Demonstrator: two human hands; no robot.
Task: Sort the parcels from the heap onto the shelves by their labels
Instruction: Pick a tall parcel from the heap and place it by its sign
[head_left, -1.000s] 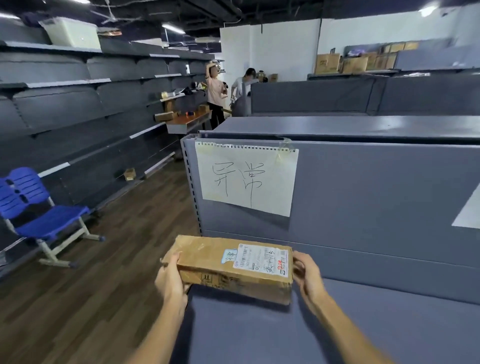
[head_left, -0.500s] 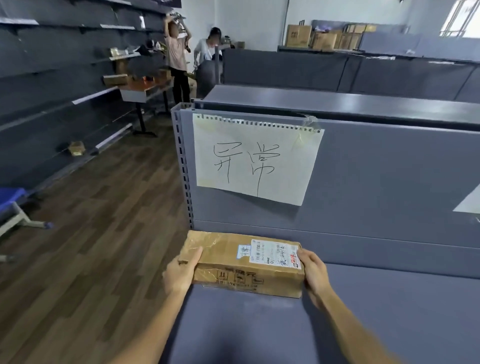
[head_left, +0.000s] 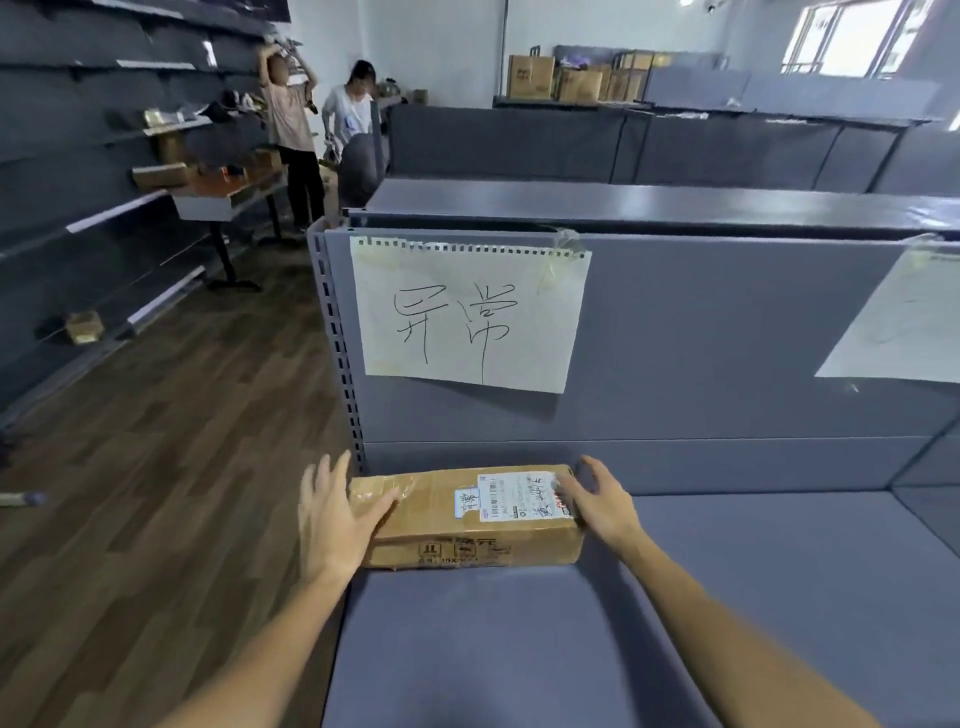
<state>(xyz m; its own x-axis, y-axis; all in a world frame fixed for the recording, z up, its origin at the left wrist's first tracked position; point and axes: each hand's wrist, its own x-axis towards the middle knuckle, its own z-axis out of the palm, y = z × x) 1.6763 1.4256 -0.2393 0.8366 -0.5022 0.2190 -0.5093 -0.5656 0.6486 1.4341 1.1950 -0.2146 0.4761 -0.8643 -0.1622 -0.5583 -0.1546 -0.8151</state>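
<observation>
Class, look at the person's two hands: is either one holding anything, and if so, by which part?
Neither grips. The cardboard parcel lies on the grey shelf; left hand and right hand rest open-fingered against its two short ends.

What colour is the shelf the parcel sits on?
Grey shelf, under the parcel, in the head view.

The cardboard parcel (head_left: 467, 519) lies flat on the grey shelf (head_left: 727, 597), label (head_left: 511, 496) upward, against the back panel (head_left: 727, 338). The left hand (head_left: 337, 519) rests open on its left end; the right hand (head_left: 597, 501) touches its right end with relaxed fingers (head_left: 569, 486). A handwritten paper sign (head_left: 467, 317) is taped to the panel above
</observation>
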